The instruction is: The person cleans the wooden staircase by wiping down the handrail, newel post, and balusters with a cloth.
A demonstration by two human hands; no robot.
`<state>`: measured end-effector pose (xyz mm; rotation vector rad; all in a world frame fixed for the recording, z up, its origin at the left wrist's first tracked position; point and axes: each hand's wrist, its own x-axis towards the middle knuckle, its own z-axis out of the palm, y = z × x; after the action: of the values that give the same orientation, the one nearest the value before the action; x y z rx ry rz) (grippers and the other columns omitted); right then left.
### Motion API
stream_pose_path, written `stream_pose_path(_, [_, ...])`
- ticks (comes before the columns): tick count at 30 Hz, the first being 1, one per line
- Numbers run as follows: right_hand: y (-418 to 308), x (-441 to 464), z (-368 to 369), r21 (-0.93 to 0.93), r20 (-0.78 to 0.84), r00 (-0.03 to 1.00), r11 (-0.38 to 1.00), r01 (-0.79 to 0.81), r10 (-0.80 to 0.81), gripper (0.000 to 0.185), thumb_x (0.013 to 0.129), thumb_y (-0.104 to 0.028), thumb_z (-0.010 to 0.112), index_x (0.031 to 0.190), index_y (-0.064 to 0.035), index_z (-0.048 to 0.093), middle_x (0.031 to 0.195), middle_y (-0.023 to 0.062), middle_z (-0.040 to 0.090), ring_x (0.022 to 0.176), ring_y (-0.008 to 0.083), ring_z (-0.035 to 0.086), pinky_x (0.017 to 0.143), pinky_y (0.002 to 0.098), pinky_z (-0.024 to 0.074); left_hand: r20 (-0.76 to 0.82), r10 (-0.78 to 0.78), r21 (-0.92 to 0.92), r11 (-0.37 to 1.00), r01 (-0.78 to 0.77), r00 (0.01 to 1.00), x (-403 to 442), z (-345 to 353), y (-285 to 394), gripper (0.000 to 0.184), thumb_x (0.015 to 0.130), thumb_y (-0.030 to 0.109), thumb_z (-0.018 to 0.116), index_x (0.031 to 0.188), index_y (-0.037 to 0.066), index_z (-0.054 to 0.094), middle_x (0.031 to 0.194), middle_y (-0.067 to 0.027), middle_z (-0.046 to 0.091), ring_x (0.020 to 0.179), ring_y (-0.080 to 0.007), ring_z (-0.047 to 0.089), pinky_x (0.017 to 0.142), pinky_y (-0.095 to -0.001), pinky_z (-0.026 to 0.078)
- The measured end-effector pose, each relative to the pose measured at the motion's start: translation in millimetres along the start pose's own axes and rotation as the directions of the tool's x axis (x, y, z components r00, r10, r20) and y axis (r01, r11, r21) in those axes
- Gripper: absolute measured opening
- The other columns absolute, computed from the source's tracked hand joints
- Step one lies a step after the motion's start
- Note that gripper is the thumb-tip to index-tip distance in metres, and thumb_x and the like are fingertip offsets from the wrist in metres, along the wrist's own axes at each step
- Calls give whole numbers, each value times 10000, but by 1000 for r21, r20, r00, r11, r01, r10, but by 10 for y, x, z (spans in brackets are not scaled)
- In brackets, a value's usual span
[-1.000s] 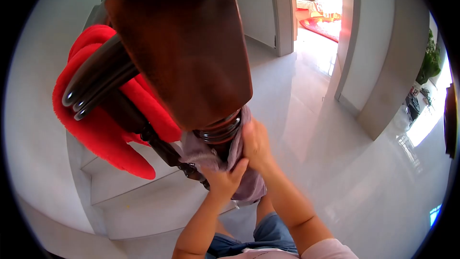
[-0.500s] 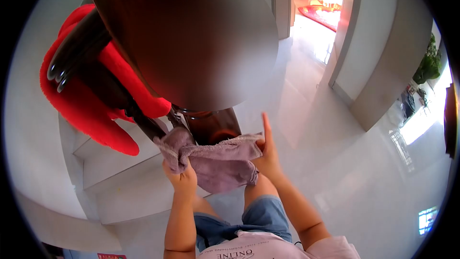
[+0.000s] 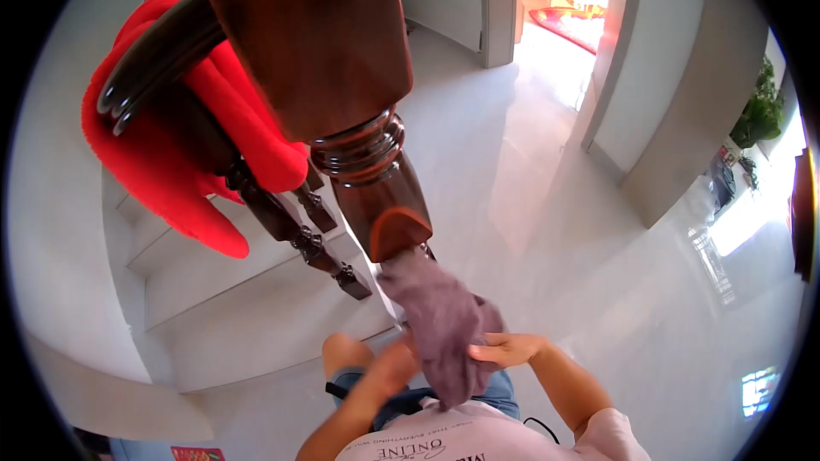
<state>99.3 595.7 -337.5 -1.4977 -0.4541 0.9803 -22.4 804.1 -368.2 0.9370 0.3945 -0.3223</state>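
Find the purple cloth (image 3: pixel 444 316) bunched below the rounded facet of the dark wooden post (image 3: pixel 376 192), upper end apparently against the wood. Note the right hand (image 3: pixel 510 348) gripping the cloth's side, thumb laid over the fabric. Cannot tell the grip of the left hand (image 3: pixel 389 367), blurred beside the cloth's left edge. In judgement: spread the folds for fuller contact, steady both sides of the cloth, press evenly around the curves, and work a thin fold into the ring mouldings (image 3: pixel 359 151). Gather loose fabric to avoid snagging.
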Motion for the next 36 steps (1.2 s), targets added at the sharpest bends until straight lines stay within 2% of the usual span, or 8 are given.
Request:
stream_pose_path(5, [-562, -214, 280, 718, 144, 985, 675, -173, 100, 683, 887, -445, 562, 1326, 45, 376, 1312, 131, 461, 1198, 181, 439, 1027, 304, 329, 243, -37, -197, 976, 87, 969, -139, 100, -264, 631, 940, 407, 474, 1410, 53, 246, 1424, -96, 310, 1282, -192, 329, 1057, -342, 294])
stream_pose_path(7, [-820, -367, 132, 307, 83, 986, 945, 115, -147, 677, 845, -397, 635, 1311, 31, 394, 1282, 119, 480, 1145, 175, 467, 992, 298, 361, 728, 83, -500, 743, 445, 680, -291, 77, 343, 797, 869, 432, 589, 1419, 9, 198, 1443, -108, 278, 1303, -196, 302, 1070, -375, 274])
stream_pose_path(11, [-1154, -403, -192, -348, 275, 931, 878, 328, -239, 660, 770, -286, 736, 1268, 26, 436, 1193, 83, 527, 1045, 160, 501, 929, 283, 407, 455, 313, 216, 869, -444, 834, -600, 241, 1102, 746, 793, 173, 702, 1369, -49, 285, 1330, -137, 437, 1237, -203, 423, 1037, -363, 323])
stream_pose_path(14, [-1485, -555, -438, -512, 101, 976, 851, -117, 195, 609, 757, -241, 745, 1226, 30, 468, 1083, 48, 576, 1000, 138, 511, 878, 271, 428, 224, 443, 276, 826, -492, 868, -669, 467, 1512, 657, 772, 32, 678, 1333, -30, 343, 1212, -111, 536, 1124, -208, 527, 975, -325, 390])
stream_pose_path(17, [-1386, -581, -548, -147, -139, 969, 972, 184, -204, 542, 745, -187, 747, 1178, 20, 495, 897, 34, 610, 796, 119, 557, 697, 272, 458, 117, 683, 210, 693, -690, 721, -654, 473, 1593, 629, 732, -70, 661, 1293, -17, 381, 1106, -97, 589, 1014, -197, 582, 908, -304, 440])
stream_pose_path(23, [-1859, -753, -482, -432, -247, 969, 898, -84, -28, 746, 719, -143, 769, 1344, -36, 373, 968, 141, 590, 875, 157, 583, 802, 265, 479, 42, 714, 335, 649, -683, 699, -880, 532, 1814, 609, 670, -127, 635, 1237, 12, 458, 1070, -111, 587, 979, -168, 568, 834, -288, 456])
stream_pose_path(28, [-2072, -719, -480, -832, 307, 916, 394, 390, -259, 733, 681, -131, 785, 1328, -98, 442, 954, 105, 610, 874, 242, 593, 797, 270, 480, 342, 742, 763, 140, -632, 577, -1035, 446, 2045, 413, 625, -122, 630, 1012, 21, 643, 873, -64, 526, 750, -126, 489, 635, -218, 397])
stream_pose_path(36, [-2160, -623, -301, -996, 65, 602, -11, 92, -796, 147, 610, 2, 673, 748, -48, 659, 858, 50, 586, 803, 253, 570, 688, 330, 470, 367, 703, 893, -81, -443, 610, -1042, 310, 2213, 162, 716, -10, 631, 869, -4, 578, 710, -29, 475, 595, -105, 446, 526, -241, 378])
